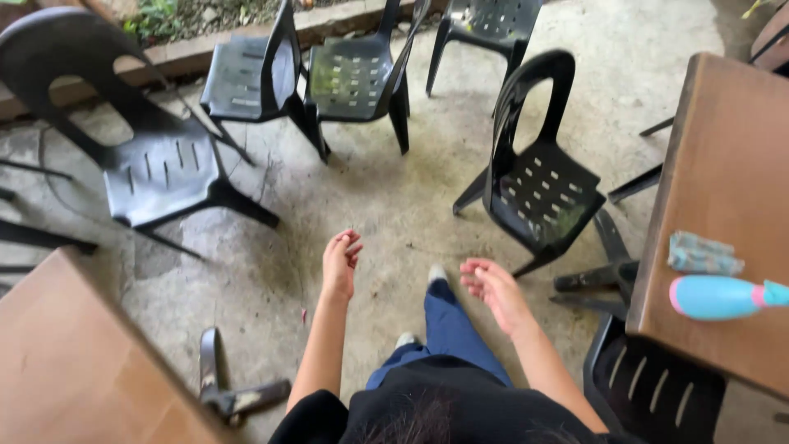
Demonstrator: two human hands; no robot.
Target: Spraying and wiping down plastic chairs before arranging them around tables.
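Both hands are out over bare concrete floor [394, 205], holding nothing. Left hand [340, 265] hangs w/ fingers loosely curled, apart, thumb free; right hand [493, 289] is palm-up-ish, fingers spread & relaxed. Nearest thing to the right hand is a black plastic chair [538, 185], just beyond its fingertips, not touching. Left of the left hand stands another black chair [156, 168], well apart. Two more chairs [316, 74] sit side by side at the far edge near a concrete kerb [177, 53]. A wooden table [731, 181] edge runs down the right side, carrying a blue-pink bottle [717, 297] & a crumpled wrapper [703, 254] near its lip. A second wooden tabletop [74, 362] corner cuts in bottom left. Open floor lies betw. the chairs, straight ahead of the person's feet [436, 273].
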